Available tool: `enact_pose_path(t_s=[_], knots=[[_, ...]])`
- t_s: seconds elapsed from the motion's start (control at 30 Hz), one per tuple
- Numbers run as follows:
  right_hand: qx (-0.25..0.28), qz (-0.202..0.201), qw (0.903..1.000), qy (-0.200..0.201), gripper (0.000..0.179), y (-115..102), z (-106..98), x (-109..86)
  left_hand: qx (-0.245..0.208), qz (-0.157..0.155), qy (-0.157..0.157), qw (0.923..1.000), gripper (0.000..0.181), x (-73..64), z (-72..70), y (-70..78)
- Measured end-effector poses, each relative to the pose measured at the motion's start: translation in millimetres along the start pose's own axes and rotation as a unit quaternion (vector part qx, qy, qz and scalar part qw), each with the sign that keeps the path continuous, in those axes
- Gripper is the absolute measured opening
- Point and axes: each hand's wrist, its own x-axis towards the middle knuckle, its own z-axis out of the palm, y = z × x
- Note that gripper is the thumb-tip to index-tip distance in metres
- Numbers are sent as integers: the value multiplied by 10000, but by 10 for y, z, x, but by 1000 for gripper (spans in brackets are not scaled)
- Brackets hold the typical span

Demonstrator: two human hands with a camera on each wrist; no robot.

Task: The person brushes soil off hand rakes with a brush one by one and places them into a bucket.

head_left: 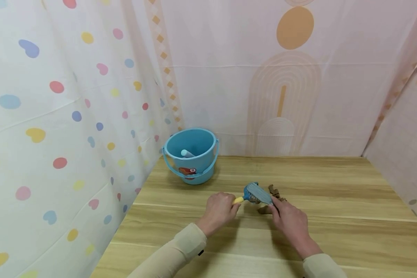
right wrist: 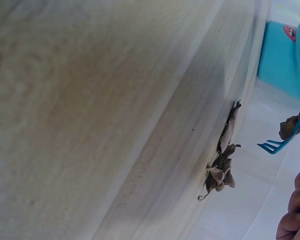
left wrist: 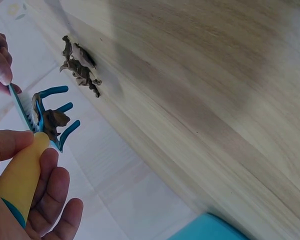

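My left hand [head_left: 219, 210] grips the yellow handle of a small hand rake [left wrist: 22, 172] with blue curved tines. A brown dried leaf [left wrist: 52, 120] is caught among the tines. In my right hand [head_left: 292, 222] is a grey-blue brush [head_left: 258, 193], its white bristles against the back of the rake head in the left wrist view. Both tools are held above the table, with the brush overlapping the rake in the head view. Several crumpled dried leaves [right wrist: 222, 167] lie on the table just beyond my right fingers.
A light blue bucket [head_left: 198, 166] stands at the table's back left, its handle hanging down in front. Inside it leans a pale blue rod-like piece [head_left: 186, 153]. The wooden table [head_left: 333, 185] reaches back to a patterned curtain [head_left: 212, 85], with more curtains at both sides.
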Motion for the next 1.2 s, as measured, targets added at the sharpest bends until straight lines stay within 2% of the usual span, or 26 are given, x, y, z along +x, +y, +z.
enact_pose_path(t_s=[0.27, 0.73, 0.97, 1.2], knots=[[-229, -59, 9995, 186, 31, -14, 12, 16, 49, -16, -16, 10000, 33, 0, -13, 8], [-197, 89, 9997, 90, 30, -16, 6, 26, -54, 1, -66, 10000, 33, -16, -21, 6], [-232, 36, 9994, 272, 30, -39, 10, 20, -16, -59, -51, 10000, 32, -22, -22, 13], [91, 265, 9980, 564, 31, -23, -20, 20, -73, -119, -36, 9999, 32, -20, -30, -6]])
